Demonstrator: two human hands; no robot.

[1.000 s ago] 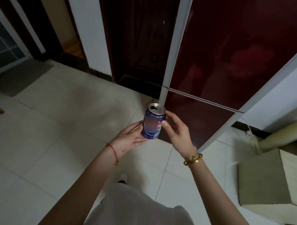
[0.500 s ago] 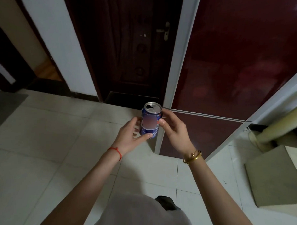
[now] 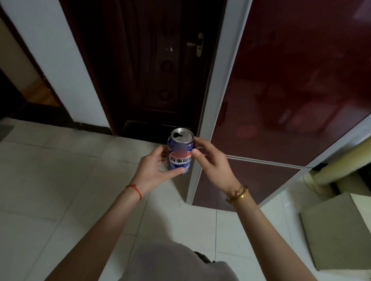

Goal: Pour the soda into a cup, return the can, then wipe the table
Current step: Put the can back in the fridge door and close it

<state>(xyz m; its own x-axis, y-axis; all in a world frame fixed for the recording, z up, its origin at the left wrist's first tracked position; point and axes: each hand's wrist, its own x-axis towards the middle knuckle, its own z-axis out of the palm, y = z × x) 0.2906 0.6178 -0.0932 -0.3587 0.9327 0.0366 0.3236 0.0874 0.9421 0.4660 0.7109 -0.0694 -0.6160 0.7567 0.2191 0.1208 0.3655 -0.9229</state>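
An opened blue soda can (image 3: 180, 152) is held upright in front of me, above the tiled floor. My left hand (image 3: 156, 171) cups its lower left side, with the thumb under the bottom edge. On the can's upper right side, my right hand (image 3: 211, 162) grips with thumb and fingers. A red string circles the left wrist and a gold bangle the right. No cup, cloth or table is in view.
A dark red fridge (image 3: 297, 91) with a white frame stands straight ahead and to the right. A dark wooden door (image 3: 157, 65) with a handle is behind the can. A cardboard box (image 3: 341, 232) sits on the floor at the right. Pale tiles (image 3: 42, 188) spread left.
The view has tilted upward and come closer to the fridge and door. Both hands have kept the can between them, with the label now turned toward me.
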